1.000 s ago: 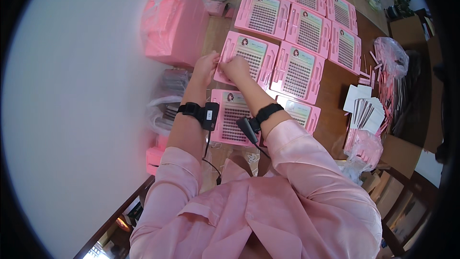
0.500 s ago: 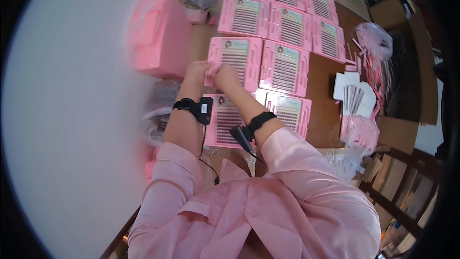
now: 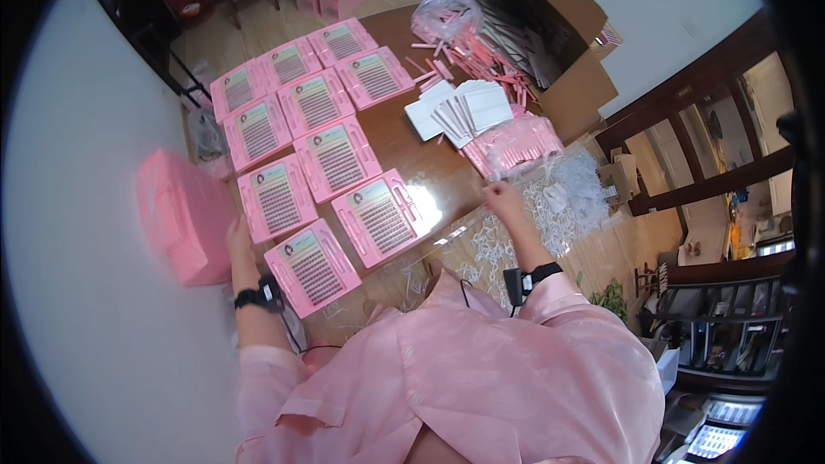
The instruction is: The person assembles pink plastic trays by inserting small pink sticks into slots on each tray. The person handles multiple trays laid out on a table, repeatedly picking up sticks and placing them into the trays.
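Several pink eyelash cases (image 3: pixel 320 268), with rows of dark lash clusters under a pastel header, lie in slanting rows on the brown table (image 3: pixel 391 142). My left hand (image 3: pixel 240 241) is at the left edge of the nearest cases, beside a large pink wrapped block (image 3: pixel 185 219). Its fingers look stretched out, seen edge-on and partly hidden. My right hand (image 3: pixel 504 199) is closed at the table's front right edge, just below a plastic-wrapped bundle of pink pieces (image 3: pixel 520 146). What its fingers hold, if anything, is too small to make out.
White cards (image 3: pixel 468 112) lie fanned beside a bag of pink strips (image 3: pixel 447 15). An open cardboard box (image 3: pixel 576 77) stands at the far right. White scraps (image 3: pixel 567 198) litter the floor nearby. A white wall (image 3: pixel 77 232) bounds the left side.
My hands have parted: the left moved off the case to its left side, the right swung to the table's right edge. The view has turned toward the right.
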Motion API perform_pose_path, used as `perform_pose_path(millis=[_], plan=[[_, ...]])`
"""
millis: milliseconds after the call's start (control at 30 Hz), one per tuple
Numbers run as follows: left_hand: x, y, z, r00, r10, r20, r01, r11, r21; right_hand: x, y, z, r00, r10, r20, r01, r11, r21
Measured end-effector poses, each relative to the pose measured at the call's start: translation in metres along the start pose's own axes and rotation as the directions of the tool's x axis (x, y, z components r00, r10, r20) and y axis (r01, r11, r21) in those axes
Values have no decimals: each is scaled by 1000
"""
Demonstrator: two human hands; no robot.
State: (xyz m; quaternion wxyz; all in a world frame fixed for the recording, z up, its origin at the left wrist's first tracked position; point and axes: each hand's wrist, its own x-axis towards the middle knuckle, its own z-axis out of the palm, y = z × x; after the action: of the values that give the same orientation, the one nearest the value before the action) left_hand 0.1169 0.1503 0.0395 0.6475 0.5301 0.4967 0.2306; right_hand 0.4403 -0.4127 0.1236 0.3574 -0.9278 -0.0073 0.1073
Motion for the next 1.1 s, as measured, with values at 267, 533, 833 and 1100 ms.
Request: perform_pose_path(millis=[267, 533, 833, 1100], plan=[[-153, -18, 12, 982, 92, -167, -92, 996, 6, 181, 110, -62, 901, -364, -236, 166, 792, -587], [-297, -18, 80, 952, -59, -299, 10, 987, -162, 208, 103, -5, 920, -323, -224, 86, 721, -688], [-380, -39, 117, 911, -185, -368, 123, 975, -187, 222, 82, -30, 980, -196, -31, 152, 840, -521], [-370, -10, 139, 928, -61, -366, -5, 984, -176, 209, 65, -101, 963, -20, 268, 148, 872, -466]])
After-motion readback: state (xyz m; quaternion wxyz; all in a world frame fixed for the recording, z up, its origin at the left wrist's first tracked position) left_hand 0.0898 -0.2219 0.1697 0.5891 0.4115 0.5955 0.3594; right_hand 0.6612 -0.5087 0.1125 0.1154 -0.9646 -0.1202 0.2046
